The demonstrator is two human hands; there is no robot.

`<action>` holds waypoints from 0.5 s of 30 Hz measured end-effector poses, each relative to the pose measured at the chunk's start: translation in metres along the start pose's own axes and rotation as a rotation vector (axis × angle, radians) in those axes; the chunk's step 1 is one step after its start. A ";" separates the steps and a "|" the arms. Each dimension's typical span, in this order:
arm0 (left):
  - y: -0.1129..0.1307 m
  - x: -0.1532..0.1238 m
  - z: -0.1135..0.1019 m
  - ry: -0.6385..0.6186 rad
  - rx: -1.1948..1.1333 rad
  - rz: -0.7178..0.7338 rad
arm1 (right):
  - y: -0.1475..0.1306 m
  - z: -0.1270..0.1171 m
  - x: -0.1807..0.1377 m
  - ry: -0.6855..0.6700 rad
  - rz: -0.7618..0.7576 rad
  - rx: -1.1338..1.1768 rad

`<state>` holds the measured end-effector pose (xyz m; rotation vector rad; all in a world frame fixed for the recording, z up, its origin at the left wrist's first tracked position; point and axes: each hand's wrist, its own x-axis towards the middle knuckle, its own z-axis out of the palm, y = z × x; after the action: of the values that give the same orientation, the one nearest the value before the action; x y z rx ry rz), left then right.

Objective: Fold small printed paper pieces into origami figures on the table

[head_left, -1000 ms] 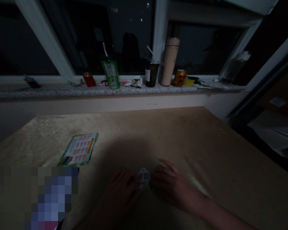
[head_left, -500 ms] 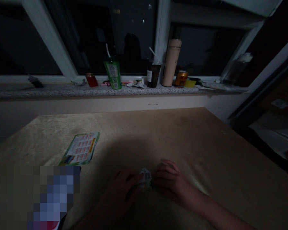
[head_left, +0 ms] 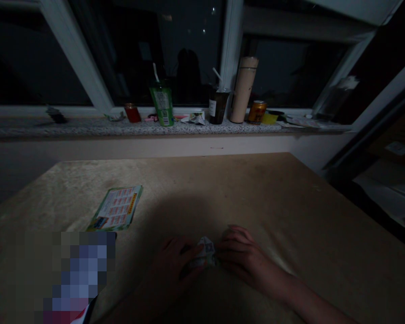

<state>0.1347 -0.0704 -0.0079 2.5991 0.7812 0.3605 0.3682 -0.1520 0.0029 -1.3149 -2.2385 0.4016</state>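
A small piece of folded printed paper (head_left: 207, 247) with a dark square mark stands low over the table near its front edge. My left hand (head_left: 173, 265) is closed on the paper's left side, its thumb below and forefinger above. At the paper's right edge, the bent fingers of my right hand (head_left: 241, 256) are drawn together and grip it. Dim light hides the thumb of the right hand and the paper's underside.
A stack of printed green-and-white leaflets (head_left: 116, 208) lies at the left of the table (head_left: 256, 189). A blurred-out object (head_left: 83, 274) is nearer. On the granite sill (head_left: 189, 129) stand a green cup (head_left: 162, 105), a dark cup (head_left: 218, 107), a tall flask (head_left: 244, 90) and a can (head_left: 257, 112).
The view has shifted slightly, so everything sits a little further right. More of the paper shows between my left thumb and forefinger. Both hands stay nearly in place.
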 end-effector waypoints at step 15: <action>0.004 0.005 -0.003 -0.026 0.045 0.014 | 0.004 0.003 -0.001 0.012 0.022 0.061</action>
<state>0.1397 -0.0691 -0.0027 2.6471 0.7707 0.3160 0.3693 -0.1508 -0.0016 -1.3083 -2.1864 0.4656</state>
